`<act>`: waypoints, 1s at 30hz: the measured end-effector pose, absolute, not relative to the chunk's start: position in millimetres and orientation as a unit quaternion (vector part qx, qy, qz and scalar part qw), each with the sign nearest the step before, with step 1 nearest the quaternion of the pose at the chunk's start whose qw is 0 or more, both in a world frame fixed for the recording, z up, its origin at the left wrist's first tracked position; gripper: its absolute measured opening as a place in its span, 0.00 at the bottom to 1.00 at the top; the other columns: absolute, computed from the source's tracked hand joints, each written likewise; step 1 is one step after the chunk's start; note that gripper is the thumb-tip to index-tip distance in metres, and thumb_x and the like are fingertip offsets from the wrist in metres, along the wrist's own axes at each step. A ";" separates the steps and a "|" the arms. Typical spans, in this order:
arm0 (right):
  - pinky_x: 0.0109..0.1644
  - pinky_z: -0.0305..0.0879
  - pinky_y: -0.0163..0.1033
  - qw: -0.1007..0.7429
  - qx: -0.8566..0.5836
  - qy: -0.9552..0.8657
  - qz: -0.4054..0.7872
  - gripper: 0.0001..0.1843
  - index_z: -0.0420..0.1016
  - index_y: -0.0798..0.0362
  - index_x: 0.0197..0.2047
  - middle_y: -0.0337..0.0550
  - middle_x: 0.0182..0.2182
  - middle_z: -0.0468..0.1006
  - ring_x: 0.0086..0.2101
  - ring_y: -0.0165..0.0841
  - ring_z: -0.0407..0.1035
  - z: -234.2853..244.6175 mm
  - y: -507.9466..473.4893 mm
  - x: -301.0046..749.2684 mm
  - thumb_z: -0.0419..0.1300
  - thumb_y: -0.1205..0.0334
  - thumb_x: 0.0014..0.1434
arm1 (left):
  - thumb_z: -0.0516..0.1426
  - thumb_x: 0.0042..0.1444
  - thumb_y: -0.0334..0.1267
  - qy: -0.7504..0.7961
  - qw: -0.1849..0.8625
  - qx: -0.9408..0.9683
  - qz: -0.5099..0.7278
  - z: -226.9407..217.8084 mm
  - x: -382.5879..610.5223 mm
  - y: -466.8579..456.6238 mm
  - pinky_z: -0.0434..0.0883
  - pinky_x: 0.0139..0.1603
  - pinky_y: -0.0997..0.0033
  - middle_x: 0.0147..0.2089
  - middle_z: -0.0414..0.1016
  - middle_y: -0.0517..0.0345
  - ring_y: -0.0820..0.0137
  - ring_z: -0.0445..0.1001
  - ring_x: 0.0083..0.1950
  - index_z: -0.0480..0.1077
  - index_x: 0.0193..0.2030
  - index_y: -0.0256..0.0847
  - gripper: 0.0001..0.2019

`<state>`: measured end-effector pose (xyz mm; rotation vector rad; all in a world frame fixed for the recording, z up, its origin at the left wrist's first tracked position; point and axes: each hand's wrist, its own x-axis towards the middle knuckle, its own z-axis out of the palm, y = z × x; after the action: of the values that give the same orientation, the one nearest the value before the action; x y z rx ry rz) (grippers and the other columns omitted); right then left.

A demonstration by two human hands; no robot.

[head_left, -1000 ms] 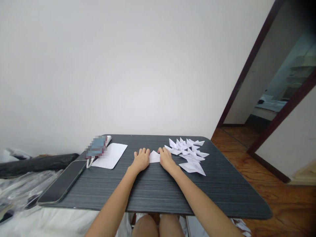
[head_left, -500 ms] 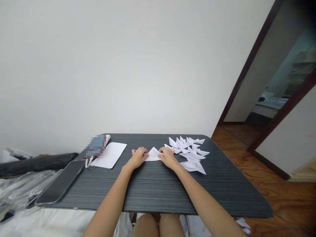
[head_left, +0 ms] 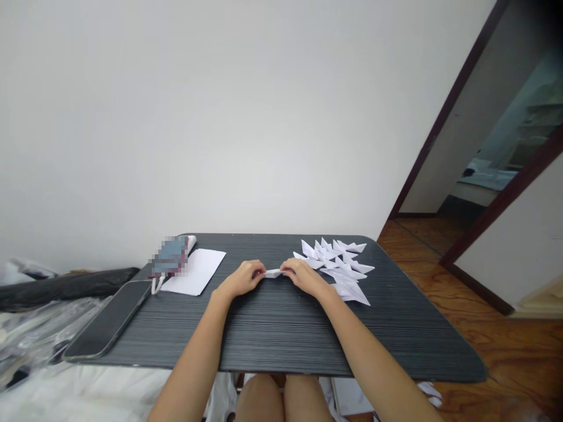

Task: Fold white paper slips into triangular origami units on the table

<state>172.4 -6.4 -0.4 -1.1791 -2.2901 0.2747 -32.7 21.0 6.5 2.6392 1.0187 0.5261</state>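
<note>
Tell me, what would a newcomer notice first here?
Probably the spiky white folded papers, right of centre on the dark table. Next, the left hand and right hand, holding a paper piece between them near the middle. A dark-screened device lies at the table's left edge.

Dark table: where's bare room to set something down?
Bare: between left forearm and right forearm, nearer than the folded paper; near right, bordered by that forearm, paper boats and table edge. Crowded: far right, with those boats; left, with phone and white sheets.

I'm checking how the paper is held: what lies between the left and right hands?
In the head view, a small folded paper spans the gap, one end in the left hand, the other in the right hand.
</note>
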 end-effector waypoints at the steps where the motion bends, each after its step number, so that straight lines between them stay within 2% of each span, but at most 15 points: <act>1: 0.40 0.55 0.34 0.262 -0.434 -0.857 0.093 0.11 0.69 0.54 0.39 0.40 0.31 0.68 0.34 0.28 0.61 0.3 -7.0 172.1 0.49 0.71 0.54 | 0.47 0.53 0.32 0.347 0.128 0.912 0.178 6.8 -31.8 19.7 0.61 0.36 0.74 0.32 0.67 0.56 0.73 0.65 0.32 0.68 0.38 0.38 0.10; 4: 0.43 0.55 0.35 0.225 -0.415 -0.880 0.057 0.14 0.70 0.50 0.42 0.41 0.34 0.67 0.37 0.29 0.61 3.0 -9.9 169.8 0.49 0.71 0.55 | 0.47 0.53 0.32 0.335 0.106 0.923 0.157 8.1 -28.4 15.8 0.61 0.40 0.73 0.35 0.65 0.55 0.73 0.65 0.35 0.68 0.43 0.41 0.13; 8: 0.43 0.55 0.36 0.215 -0.392 -0.893 0.053 0.11 0.72 0.53 0.37 0.43 0.35 0.67 0.38 0.29 0.61 1.7 -11.5 167.0 0.49 0.69 0.55 | 0.48 0.54 0.34 0.320 0.073 0.932 0.156 8.0 -25.3 14.2 0.60 0.42 0.71 0.37 0.65 0.54 0.70 0.65 0.39 0.70 0.39 0.41 0.12; 13: 0.40 0.58 0.33 0.268 -0.430 -0.850 0.142 0.09 0.72 0.56 0.32 0.43 0.32 0.71 0.34 0.29 0.64 -5.0 -4.6 167.0 0.50 0.66 0.55 | 0.47 0.54 0.36 0.344 0.146 0.911 0.177 4.0 -26.8 20.5 0.62 0.38 0.75 0.33 0.68 0.55 0.73 0.66 0.34 0.71 0.33 0.37 0.12; 18: 0.37 0.58 0.34 0.324 -0.503 -0.777 0.195 0.09 0.71 0.57 0.37 0.42 0.29 0.73 0.31 0.30 0.65 -13.2 6.7 168.1 0.53 0.66 0.53 | 0.49 0.52 0.34 0.414 0.187 0.862 0.224 -2.3 -29.5 29.3 0.62 0.34 0.75 0.31 0.71 0.57 0.73 0.66 0.31 0.70 0.36 0.37 0.10; 24: 0.38 0.57 0.35 0.293 -0.521 -0.787 0.154 0.09 0.72 0.56 0.36 0.42 0.29 0.70 0.31 0.29 0.63 -18.8 8.4 169.2 0.53 0.66 0.51 | 0.49 0.49 0.30 0.422 0.131 0.870 0.219 -10.8 -29.4 33.7 0.62 0.34 0.74 0.29 0.65 0.57 0.74 0.63 0.30 0.69 0.33 0.36 0.09; 28: 0.43 0.55 0.36 0.288 -0.521 -0.798 0.096 0.12 0.67 0.54 0.40 0.42 0.34 0.65 0.37 0.30 0.60 -13.8 -0.8 165.8 0.53 0.70 0.50 | 0.48 0.48 0.27 0.406 0.095 0.878 0.235 -12.0 -27.2 29.1 0.62 0.41 0.69 0.34 0.63 0.55 0.70 0.63 0.37 0.67 0.35 0.38 0.10; 30: 0.45 0.54 0.37 0.276 -0.514 -0.811 0.047 0.12 0.66 0.53 0.39 0.43 0.36 0.64 0.40 0.31 0.59 -10.2 -7.1 161.2 0.52 0.72 0.50 | 0.46 0.48 0.24 0.374 0.087 0.893 0.233 -10.8 -24.4 24.6 0.61 0.43 0.69 0.36 0.62 0.54 0.70 0.62 0.40 0.66 0.36 0.39 0.12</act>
<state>161.2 -7.1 -10.2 -1.3800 -2.1794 0.1270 -24.4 24.6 -10.8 2.6600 1.1152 0.6940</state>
